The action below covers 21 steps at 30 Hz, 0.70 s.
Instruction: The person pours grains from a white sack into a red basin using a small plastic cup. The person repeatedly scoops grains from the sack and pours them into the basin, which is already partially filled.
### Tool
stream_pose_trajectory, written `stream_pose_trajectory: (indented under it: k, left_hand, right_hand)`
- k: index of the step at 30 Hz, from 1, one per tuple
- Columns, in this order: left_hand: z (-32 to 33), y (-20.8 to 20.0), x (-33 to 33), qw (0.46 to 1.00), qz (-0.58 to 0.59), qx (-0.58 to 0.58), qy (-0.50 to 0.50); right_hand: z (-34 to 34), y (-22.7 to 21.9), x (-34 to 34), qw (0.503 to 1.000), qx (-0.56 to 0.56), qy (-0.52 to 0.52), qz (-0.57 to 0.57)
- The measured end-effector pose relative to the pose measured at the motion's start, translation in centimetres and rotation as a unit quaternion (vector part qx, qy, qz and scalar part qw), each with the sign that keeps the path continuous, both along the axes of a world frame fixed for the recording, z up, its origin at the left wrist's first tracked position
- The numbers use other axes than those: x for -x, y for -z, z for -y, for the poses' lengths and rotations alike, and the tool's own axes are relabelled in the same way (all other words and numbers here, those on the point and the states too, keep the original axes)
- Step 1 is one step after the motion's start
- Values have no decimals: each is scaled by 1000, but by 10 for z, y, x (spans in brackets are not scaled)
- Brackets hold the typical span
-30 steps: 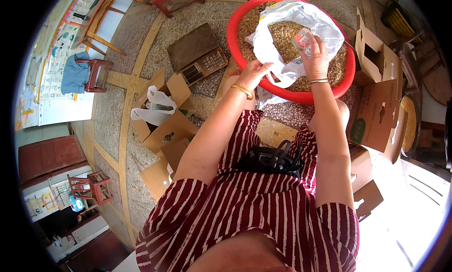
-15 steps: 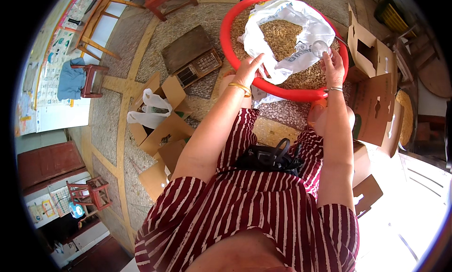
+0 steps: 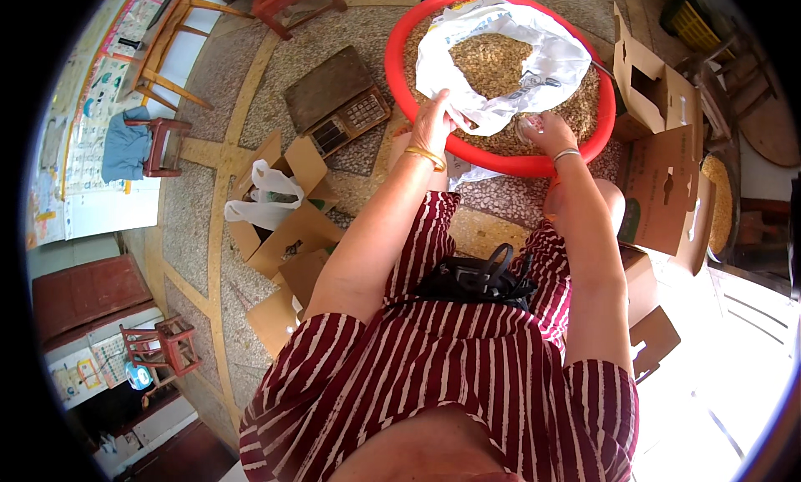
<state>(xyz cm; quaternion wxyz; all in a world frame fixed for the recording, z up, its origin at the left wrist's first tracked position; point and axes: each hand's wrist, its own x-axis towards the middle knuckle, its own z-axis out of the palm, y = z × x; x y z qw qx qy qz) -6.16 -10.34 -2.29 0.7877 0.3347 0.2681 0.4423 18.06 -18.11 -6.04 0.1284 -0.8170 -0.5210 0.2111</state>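
Observation:
A round red basin (image 3: 395,55) holds loose tan grain (image 3: 589,106). On the grain lies a white plastic bag (image 3: 559,55), its mouth spread wide, with more grain showing inside the opening. My left hand (image 3: 431,130) pinches the near left edge of the bag, thumb uppermost. At the near right inside of the basin, my right hand (image 3: 554,135) is closed around a small clear cup (image 3: 526,128), low against the grain. My fingers hide part of the cup, and how full it is cannot be made out.
Left of the basin stands a weighing scale (image 3: 338,98) with a keypad. An open cardboard box (image 3: 292,232) with a white bag (image 3: 265,196) sits nearer me on the left. More cardboard boxes (image 3: 663,177) crowd the right side. A black bag (image 3: 476,282) rests at my lap.
My right hand with the clear cup has moved from over the bag's right edge down and left to the grain near the basin's near rim. The bag has shifted slightly left.

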Motion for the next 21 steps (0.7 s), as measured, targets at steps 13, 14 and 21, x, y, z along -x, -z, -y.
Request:
stream_pose_trajectory:
  k: [13, 14, 21]
  left_hand:
    - [1, -4, 9, 1000, 9, -5, -26]
    - [1, -3, 9, 1000, 11, -4, -21]
    - [-3, 4, 12, 1000, 14, 1, -20]
  right_hand:
    - [-24, 23, 30, 999, 31, -35, 26]
    - [-25, 28, 23, 998, 37, -39, -12]
    - [-10, -17, 4, 943, 73, 58, -321]
